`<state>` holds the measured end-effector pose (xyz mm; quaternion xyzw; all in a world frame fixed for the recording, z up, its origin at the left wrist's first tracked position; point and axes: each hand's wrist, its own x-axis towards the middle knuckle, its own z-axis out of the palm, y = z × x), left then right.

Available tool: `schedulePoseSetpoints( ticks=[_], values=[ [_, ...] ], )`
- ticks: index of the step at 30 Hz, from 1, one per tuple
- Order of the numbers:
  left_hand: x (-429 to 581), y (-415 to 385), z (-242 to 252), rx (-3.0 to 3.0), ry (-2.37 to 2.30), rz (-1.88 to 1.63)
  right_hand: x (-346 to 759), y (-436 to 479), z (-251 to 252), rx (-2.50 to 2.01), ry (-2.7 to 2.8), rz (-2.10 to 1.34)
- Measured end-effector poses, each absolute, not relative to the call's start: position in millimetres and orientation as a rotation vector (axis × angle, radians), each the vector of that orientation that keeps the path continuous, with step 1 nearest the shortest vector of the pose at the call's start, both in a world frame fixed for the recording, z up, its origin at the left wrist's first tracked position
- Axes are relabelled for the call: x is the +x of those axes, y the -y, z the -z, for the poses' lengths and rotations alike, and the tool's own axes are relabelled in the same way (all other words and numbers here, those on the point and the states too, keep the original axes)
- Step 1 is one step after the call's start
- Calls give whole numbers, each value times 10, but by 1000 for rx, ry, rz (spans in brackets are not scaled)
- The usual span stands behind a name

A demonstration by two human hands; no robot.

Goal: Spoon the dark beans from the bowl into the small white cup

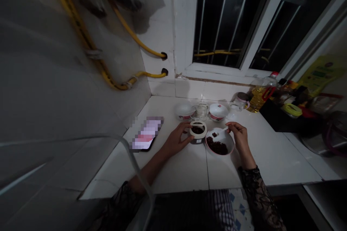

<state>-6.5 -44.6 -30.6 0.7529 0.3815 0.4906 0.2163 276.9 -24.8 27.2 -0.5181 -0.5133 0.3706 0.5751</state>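
Observation:
My left hand (pixel 179 138) grips the side of a small jar (pixel 197 140) with a cream rim and dark contents. Closed on a white spoon (pixel 222 130), my right hand (pixel 238 133) is at the right edge of a white bowl (pixel 230 143). A little dark food sits on the spoon, over the bowl. Dark reddish-brown bits (pixel 217 146) lie in the lower part of the bowl. Jar and bowl stand side by side on the white tiled counter (pixel 184 173).
Behind are a white bowl (pixel 185 111), a clear glass container (pixel 201 111) and another bowl (pixel 218 111). A lit phone (pixel 148 133) lies left. An oil bottle (pixel 256 99) and a black box (pixel 275 117) of condiments stand right. A pale cable (pixel 138 169) crosses the near left.

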Motion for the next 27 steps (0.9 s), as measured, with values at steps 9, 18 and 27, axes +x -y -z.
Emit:
schedulePoseSetpoints(
  ticks=[9,18,27],
  values=[
    [-70,456,315,2094,-1047,-1361,2418,268,-488,-1075,1462,-493],
    [-65,460,302,2090,-1047,-1347,2389,389,-508,-733,2036,215],
    [-69,460,299,2095,-1046,-1361,2850,234,-372,-1168,2036,-1]
  ],
)
